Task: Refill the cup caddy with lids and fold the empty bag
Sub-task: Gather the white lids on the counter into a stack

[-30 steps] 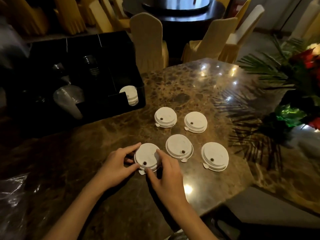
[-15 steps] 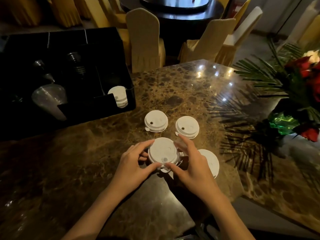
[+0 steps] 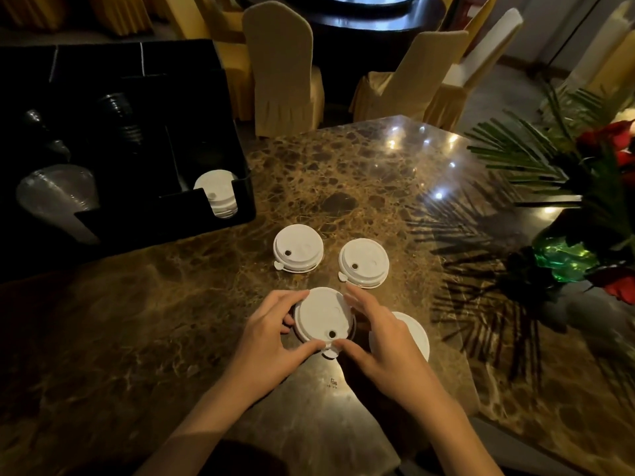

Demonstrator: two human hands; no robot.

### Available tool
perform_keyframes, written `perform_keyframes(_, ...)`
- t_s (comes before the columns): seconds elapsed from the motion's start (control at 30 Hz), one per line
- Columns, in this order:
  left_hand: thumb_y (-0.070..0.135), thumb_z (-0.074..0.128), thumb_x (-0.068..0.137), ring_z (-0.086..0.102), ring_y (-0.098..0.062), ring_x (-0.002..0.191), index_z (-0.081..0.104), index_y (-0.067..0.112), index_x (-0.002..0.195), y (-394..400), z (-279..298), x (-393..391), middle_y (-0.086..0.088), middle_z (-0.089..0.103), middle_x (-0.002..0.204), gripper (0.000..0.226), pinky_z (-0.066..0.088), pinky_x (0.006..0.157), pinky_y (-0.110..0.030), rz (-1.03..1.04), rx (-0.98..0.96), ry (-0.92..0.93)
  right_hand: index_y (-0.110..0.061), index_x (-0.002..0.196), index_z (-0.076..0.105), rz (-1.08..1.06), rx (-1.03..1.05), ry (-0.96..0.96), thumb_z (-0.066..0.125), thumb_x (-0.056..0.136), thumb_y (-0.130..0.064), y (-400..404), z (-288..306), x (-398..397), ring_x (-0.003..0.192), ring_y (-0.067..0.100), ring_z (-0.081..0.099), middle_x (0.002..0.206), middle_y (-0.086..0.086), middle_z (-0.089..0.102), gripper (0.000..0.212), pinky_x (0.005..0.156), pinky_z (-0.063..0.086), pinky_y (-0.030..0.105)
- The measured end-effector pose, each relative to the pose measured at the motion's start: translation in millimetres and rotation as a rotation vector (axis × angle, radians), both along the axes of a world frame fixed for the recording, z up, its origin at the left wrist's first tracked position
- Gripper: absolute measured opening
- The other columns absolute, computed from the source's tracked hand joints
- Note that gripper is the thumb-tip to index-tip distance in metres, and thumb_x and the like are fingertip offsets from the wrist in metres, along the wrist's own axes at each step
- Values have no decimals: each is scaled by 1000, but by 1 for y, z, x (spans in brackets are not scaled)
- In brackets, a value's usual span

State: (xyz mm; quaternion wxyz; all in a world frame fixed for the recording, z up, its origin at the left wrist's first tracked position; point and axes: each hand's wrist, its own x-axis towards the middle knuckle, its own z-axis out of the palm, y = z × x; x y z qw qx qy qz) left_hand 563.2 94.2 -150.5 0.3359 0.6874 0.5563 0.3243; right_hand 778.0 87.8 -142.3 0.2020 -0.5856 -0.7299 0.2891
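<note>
Both hands had carried the lid they were pinching a second before off its near-left spot and onto the neighbouring one, so the lid in the hands (image 3: 323,317) now sat in the middle of the near row where a loose one had lain alone. The left hand (image 3: 271,338) and the right hand (image 3: 379,340) cupped it from either side, fingers (image 3: 290,298) curled narrowly round its rim and thumbs meeting near the tab; whether one lid or two were held could not be told for certain. A third lid (image 3: 417,333) lay just beside the right hand, partly hidden by it, and two more — the far-left lid (image 3: 298,247) and the far-right lid (image 3: 363,258) — rested apart on the counter (image 3: 343,173). Lids already stowed (image 3: 216,192) stood in the near-right slot of the black cup caddy (image 3: 144,231), with clear cups (image 3: 55,197) in the slot to its left. No bag showed here. To do this well, the rims probably needed to nest squarely with the tabs aligned, pressure kept light and even, then the remaining three gathered into one stack — fewer trips to the caddy, less chance of a tilted pile.
</note>
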Motion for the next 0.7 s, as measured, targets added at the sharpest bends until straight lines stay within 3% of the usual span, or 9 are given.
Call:
perform_keyframes(0.13, 34, 89, 70, 57, -4, 102, 56, 31, 135, 3, 1, -3, 18, 54, 122, 73, 50, 82, -12, -5, -18, 20, -34, 157, 31, 35, 11, -39, 78, 89, -39, 6, -1, -1, 133, 9, 49, 148, -11, 54, 83, 108, 42, 29)
perform_keyframes(0.3, 25, 84, 79, 47, -8, 130, 53, 22, 143, 1, -1, 1, 9, 48, 143, 71, 48, 97, -15, 2, -32, 50, -28, 160, 30, 61, 23, -71, 75, 91, -43, 11, -5, -4, 146, 8, 35, 160, -10, 40, 84, 116, 28, 21)
perform_keyframes(0.4, 26, 83, 80, 46, -9, 129, 47, 25, 147, 3, -2, 3, 18, 48, 136, 76, 43, 93, -3, 17, -70, 40, -28, 163, 22, 84, -6, -102, 72, 92, -45, 15, -5, -5, 150, 11, 30, 166, -9, 32, 89, 119, 24, 24)
perform_keyframes(0.5, 28, 88, 73, 54, -11, 118, 46, 26, 148, 10, -1, -1, 23, 50, 119, 85, 45, 90, -4, 10, -100, 33, -29, 163, 21, 99, -16, -126, 74, 88, -50, 21, -2, -3, 146, 16, 38, 163, -6, 40, 94, 118, 32, 32)
perform_keyframes(0.6, 32, 92, 67, 54, -5, 121, 47, 27, 146, 18, 1, -7, 7, 60, 130, 91, 46, 104, -19, -19, -109, 22, -25, 159, 33, 76, 5, -117, 82, 79, -52, 28, 6, -3, 140, 16, 48, 154, -4, 52, 98, 114, 41, 34)
perform_keyframes(0.7, 33, 93, 65, 55, 1, 123, 51, 27, 144, 24, 7, -8, 8, 62, 134, 90, 43, 106, -16, -60, -115, -35, -22, 152, 47, 55, 48, -88, 88, 71, -50, 27, 16, 0, 130, 14, 57, 142, -4, 62, 95, 107, 44, 26)
